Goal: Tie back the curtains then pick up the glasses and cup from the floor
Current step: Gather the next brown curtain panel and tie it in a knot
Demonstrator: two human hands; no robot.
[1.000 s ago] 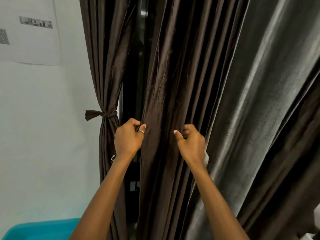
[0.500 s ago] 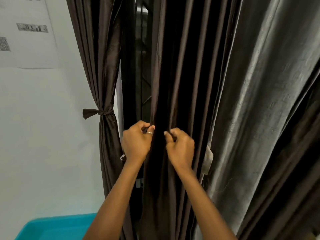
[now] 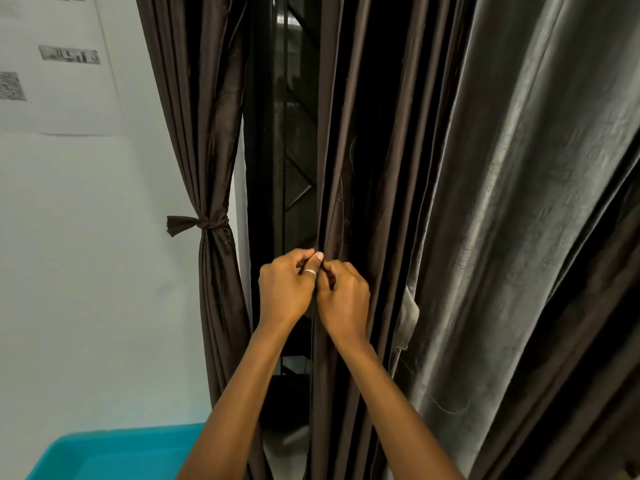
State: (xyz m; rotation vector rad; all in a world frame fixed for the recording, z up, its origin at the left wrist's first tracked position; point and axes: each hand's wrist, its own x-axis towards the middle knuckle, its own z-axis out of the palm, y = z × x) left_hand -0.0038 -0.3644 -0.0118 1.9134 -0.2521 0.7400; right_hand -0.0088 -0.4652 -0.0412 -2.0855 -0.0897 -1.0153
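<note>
Camera: one, worn on the person's head.
Faces: forward, straight at the dark brown shiny cloth curtain (image 3: 408,202).
Nearness: close up; the curtain fills most of the view.

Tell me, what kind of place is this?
Probably an indoor room by a window, maybe a home: long brown curtains hang beside a dark window grille, and printed paper is stuck on the white wall.

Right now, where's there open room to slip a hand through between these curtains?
Open: the dark gap between the tied curtain and the gathered curtain, window grille behind. Crowded: lower down, where the left hand and right hand pinch the folds, beside the grey curtain.
</note>
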